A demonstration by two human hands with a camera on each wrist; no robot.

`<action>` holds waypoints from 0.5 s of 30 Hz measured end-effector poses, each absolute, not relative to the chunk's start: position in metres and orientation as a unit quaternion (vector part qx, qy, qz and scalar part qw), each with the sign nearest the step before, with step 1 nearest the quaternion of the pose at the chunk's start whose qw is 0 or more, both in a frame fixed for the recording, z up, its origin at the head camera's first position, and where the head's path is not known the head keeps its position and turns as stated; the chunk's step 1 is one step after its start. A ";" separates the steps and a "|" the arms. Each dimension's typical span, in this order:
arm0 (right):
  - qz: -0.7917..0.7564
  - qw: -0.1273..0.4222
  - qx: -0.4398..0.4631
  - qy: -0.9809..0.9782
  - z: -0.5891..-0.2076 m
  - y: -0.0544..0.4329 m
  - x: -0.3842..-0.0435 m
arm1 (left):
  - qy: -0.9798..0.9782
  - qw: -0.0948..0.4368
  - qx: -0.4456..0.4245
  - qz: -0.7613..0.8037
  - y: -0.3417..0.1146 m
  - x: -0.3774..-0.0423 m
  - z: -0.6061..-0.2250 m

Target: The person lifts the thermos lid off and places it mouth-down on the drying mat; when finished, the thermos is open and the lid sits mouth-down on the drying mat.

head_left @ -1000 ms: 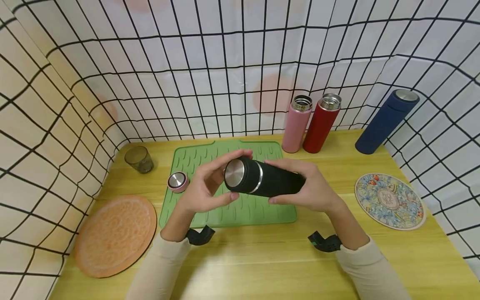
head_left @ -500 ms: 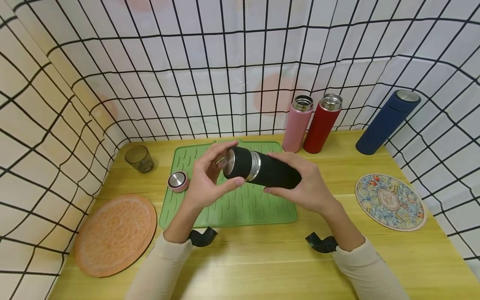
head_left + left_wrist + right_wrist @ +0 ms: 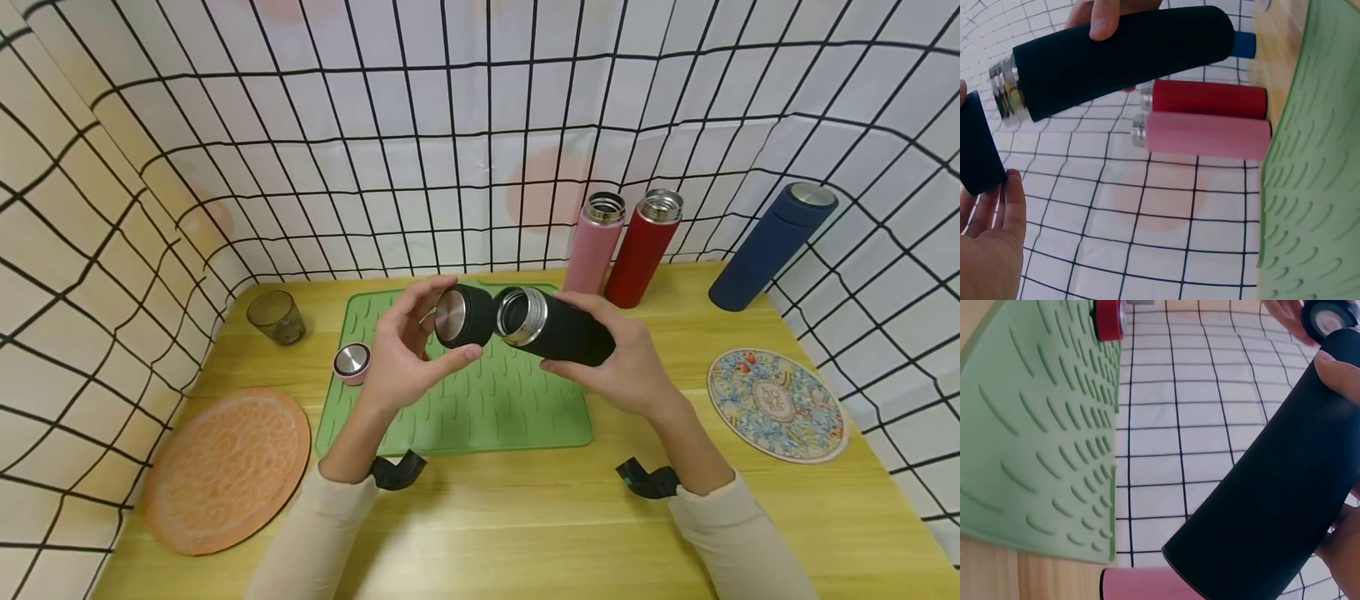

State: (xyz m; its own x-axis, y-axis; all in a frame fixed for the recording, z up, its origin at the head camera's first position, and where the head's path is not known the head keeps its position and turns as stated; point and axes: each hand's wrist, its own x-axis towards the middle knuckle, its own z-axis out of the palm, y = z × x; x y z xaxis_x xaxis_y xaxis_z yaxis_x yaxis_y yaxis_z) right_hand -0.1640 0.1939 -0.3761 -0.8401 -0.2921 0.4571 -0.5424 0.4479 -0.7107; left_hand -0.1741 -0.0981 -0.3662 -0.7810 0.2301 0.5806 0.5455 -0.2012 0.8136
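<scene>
My left hand (image 3: 408, 350) grips a black bottle cap (image 3: 474, 317) with a silver top between thumb and fingers. Just right of it, my right hand (image 3: 622, 354) holds the black thermos bottle (image 3: 573, 331) round its body, tilted, its bare steel mouth toward the cap. Cap and bottle are apart in the left wrist view, where the steel threads (image 3: 1009, 90) show. Both are held above the green drying mat (image 3: 480, 417). In the right wrist view, the cap's round inner side (image 3: 1327, 319) faces the bottle's neck end.
A pink cap (image 3: 351, 363) lies on the mat's left side. Behind stand an uncapped pink bottle (image 3: 592, 250), an uncapped red bottle (image 3: 643, 254) and a capped blue bottle (image 3: 772, 247). A dark glass (image 3: 276, 317), an orange round mat (image 3: 228, 471) and a patterned round mat (image 3: 778, 404) flank the hands.
The cap has come off the black bottle: first seated on it, then threads showing, now clear of it to the left. The bottle's open mouth has come into view.
</scene>
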 end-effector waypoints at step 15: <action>0.509 0.195 0.195 -0.816 -0.378 0.236 -0.187 | -0.676 0.115 -0.249 -0.684 -0.112 -0.186 -0.377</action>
